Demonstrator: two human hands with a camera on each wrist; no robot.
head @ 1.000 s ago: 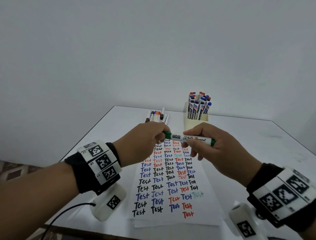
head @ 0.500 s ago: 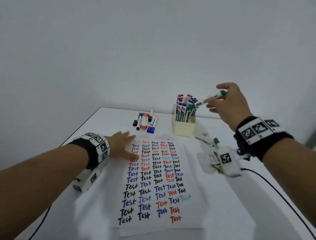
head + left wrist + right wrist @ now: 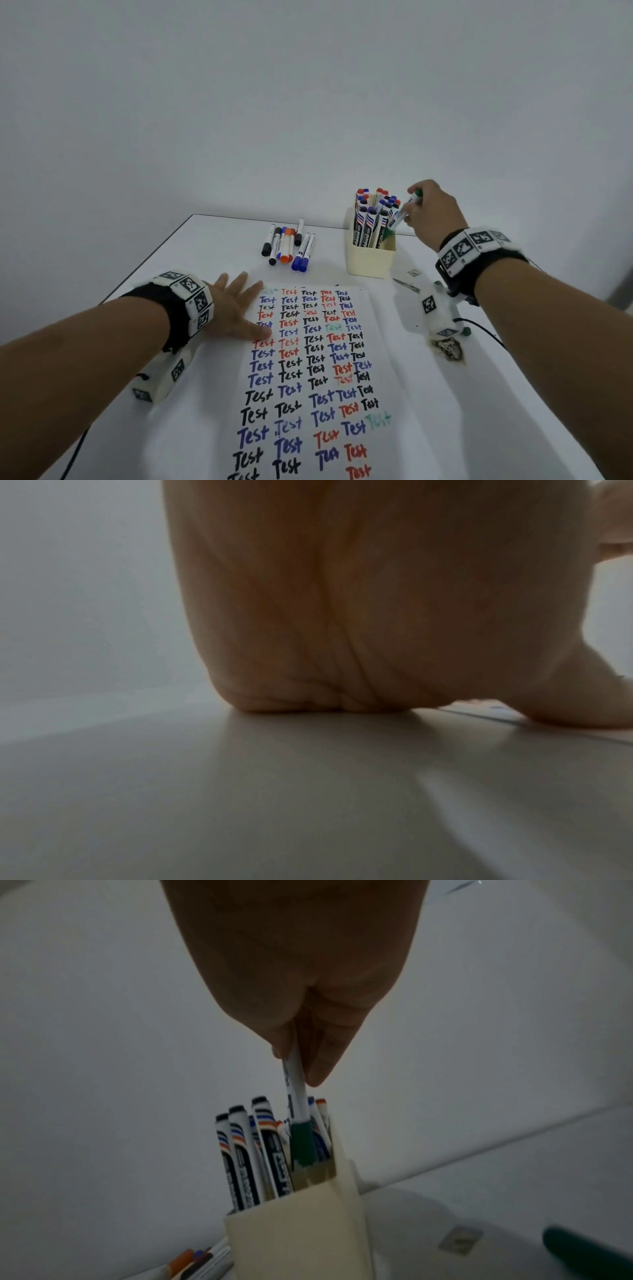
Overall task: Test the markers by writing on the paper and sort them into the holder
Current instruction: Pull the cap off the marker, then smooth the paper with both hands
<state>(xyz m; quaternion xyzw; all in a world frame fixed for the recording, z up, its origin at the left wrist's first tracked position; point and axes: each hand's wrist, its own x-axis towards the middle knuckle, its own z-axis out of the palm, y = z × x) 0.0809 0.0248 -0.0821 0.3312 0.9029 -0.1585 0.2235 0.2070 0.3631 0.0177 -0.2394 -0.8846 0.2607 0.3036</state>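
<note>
My right fingers (image 3: 318,1066) pinched the green marker (image 3: 297,1118) by its upper barrel, cap end down and already dipping into the cream holder (image 3: 368,263) among the sorted ones; half a second before I'd held it slanted above the rim. My left hand (image 3: 236,308) had dropped from the marker and lay spread flat on the paper (image 3: 308,377). A few untested markers (image 3: 289,245) waited on the tabletop (image 3: 513,411), so I judged another round due
</note>
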